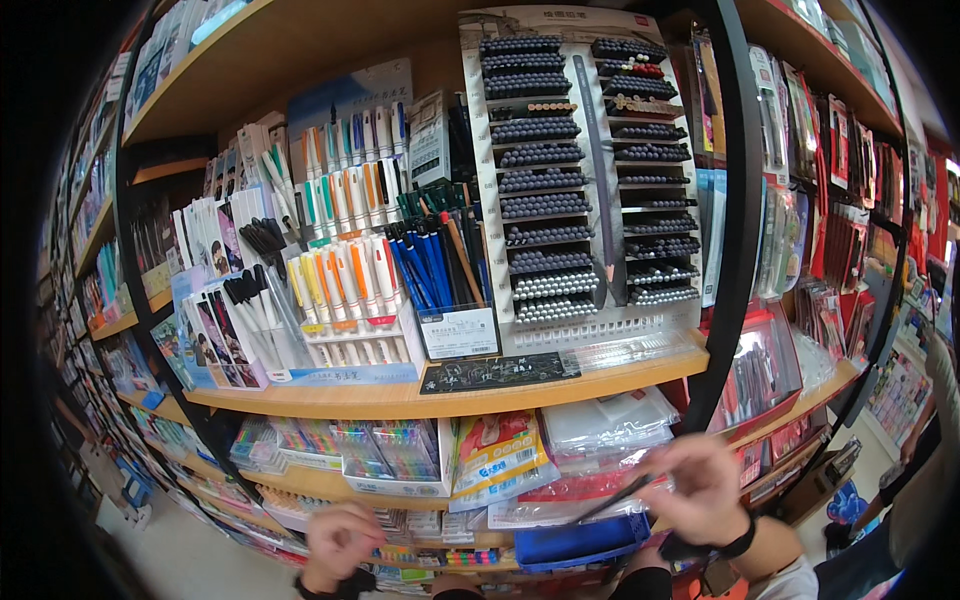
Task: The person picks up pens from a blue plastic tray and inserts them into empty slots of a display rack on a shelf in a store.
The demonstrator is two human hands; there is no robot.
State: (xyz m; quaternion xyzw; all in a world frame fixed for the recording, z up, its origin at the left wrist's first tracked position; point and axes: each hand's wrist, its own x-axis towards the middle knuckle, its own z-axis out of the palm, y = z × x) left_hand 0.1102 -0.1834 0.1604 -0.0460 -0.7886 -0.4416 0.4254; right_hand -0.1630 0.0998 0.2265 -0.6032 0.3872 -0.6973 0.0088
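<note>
My right hand [694, 487], with a black band at the wrist, pinches a slim dark pencil or pen [611, 501] that slants down to the left. It is over the lower shelf, in front of plastic packages and above a blue plastic basket [581, 541]. My left hand [341, 536] is low at the centre left, fingers curled and blurred; whether it holds something I cannot tell. Facing me stands a pencil display rack [592, 180] with rows of dark and silver-ended pencils. Left of it are blue pencils [420, 266] in a holder and tiered white pens with coloured caps [349, 277].
A wooden shelf edge [465, 405] runs across above my hands, with black metal uprights [724, 225] at either side. Below it are a white box of coloured pens [394, 484] and a yellow package [499, 457]. Another person [911, 480] stands at the right edge.
</note>
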